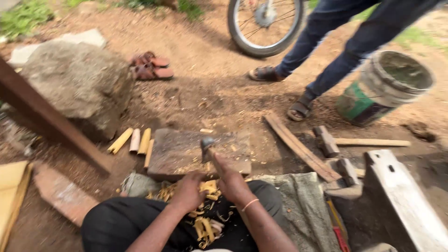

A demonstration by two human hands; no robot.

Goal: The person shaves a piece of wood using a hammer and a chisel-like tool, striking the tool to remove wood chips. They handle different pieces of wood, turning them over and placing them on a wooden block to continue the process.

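Observation:
My right hand [232,179] grips the wooden handle of a small hammer [207,145], whose dark metal head rests over a flat stone slab [186,151] in front of me. An orange band circles that wrist. My left hand [187,191] is closed just below the slab's near edge, among yellow wood shavings [205,219] piled on my lap; what it holds is hidden. Fine chips lie on the slab near the hammer head.
Short split bamboo pieces [134,140] lie left of the slab. A big rock [79,81], a slanted brown beam [46,121], sandals [150,66], another person's legs [336,51], a wheel [265,23], a bucket [387,86], a plank [301,147], a second hammer [326,140] surround me.

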